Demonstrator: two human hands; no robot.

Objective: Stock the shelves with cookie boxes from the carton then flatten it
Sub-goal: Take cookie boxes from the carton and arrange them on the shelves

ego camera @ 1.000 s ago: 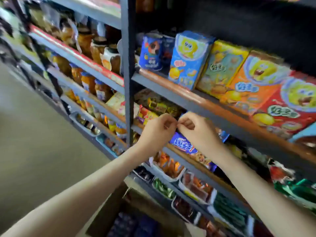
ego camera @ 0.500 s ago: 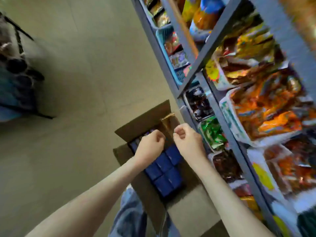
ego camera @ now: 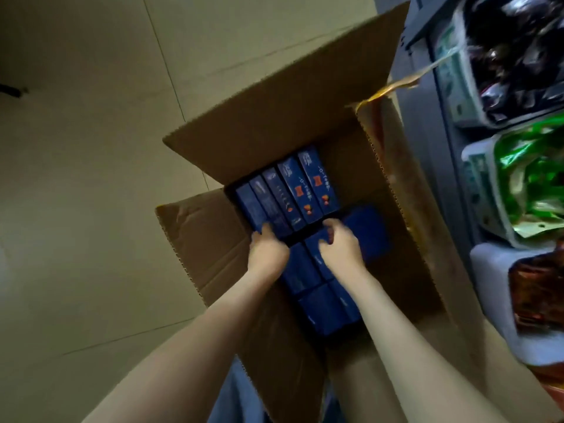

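Observation:
An open brown carton (ego camera: 274,117) stands on the floor with its flaps spread. Inside are dark blue cookie boxes: a far row (ego camera: 293,190) on edge with orange print, and a near row (ego camera: 326,309) below my wrists. Both hands are down in the carton at the gap between the rows. My left hand (ego camera: 268,250) has its thumb on the near end of a far-row box; its fingers are hidden in the gap. My right hand (ego camera: 340,248) curls its fingers over the edge of a blue box. No box is lifted.
A grey shelf unit (ego camera: 424,132) rises right beside the carton, holding trays of dark packets (ego camera: 518,56), green packets (ego camera: 531,178) and brown packets (ego camera: 537,294). A loose tape strip (ego camera: 393,87) hangs off the carton's corner. Tiled floor (ego camera: 76,209) lies to the left.
My view has swung from the upper shelf down to the carton. Both hands left the shelf edge, dropped and went into the carton onto the blue boxes.

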